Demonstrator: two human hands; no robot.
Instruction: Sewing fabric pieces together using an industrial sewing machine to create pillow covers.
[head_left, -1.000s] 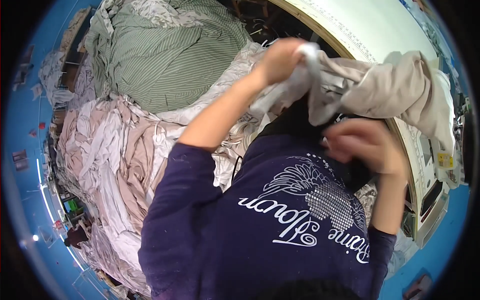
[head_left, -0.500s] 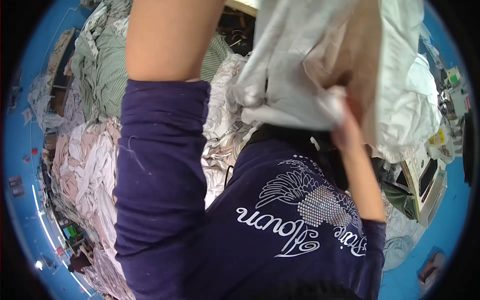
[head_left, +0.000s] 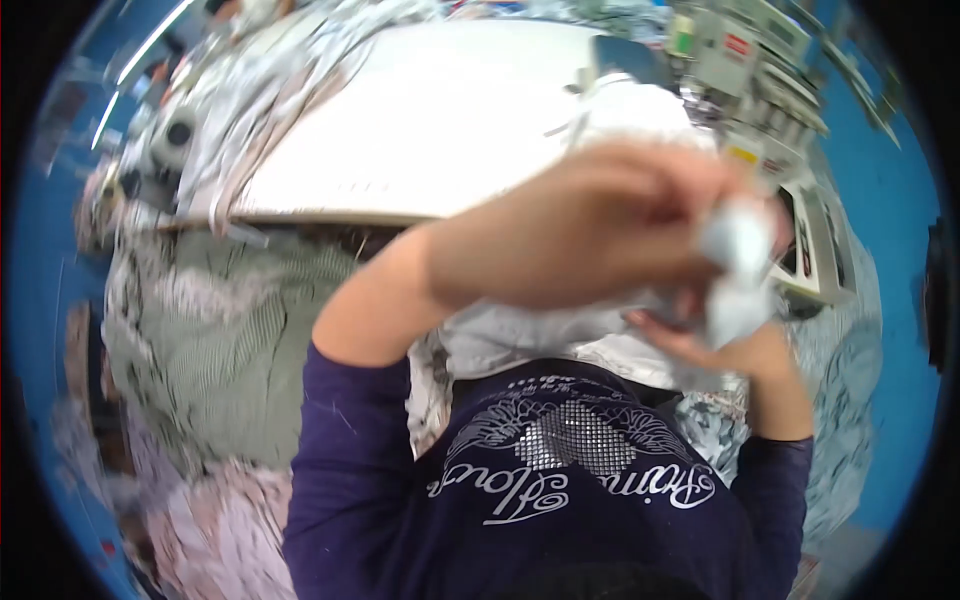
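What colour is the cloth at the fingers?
The cloth is pale greyish white, though blurred; see the head view.

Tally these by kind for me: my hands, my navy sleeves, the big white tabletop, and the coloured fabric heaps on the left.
Left hand and right hand: 2
Navy sleeves: 2
Big white tabletop: 1
Green striped fabric heap: 1
Pink fabric heap: 1
Total: 7

A sewing workshop: heaped fabric [head_left: 225, 345], broad white worktable [head_left: 430, 120], sewing machine [head_left: 722, 68].
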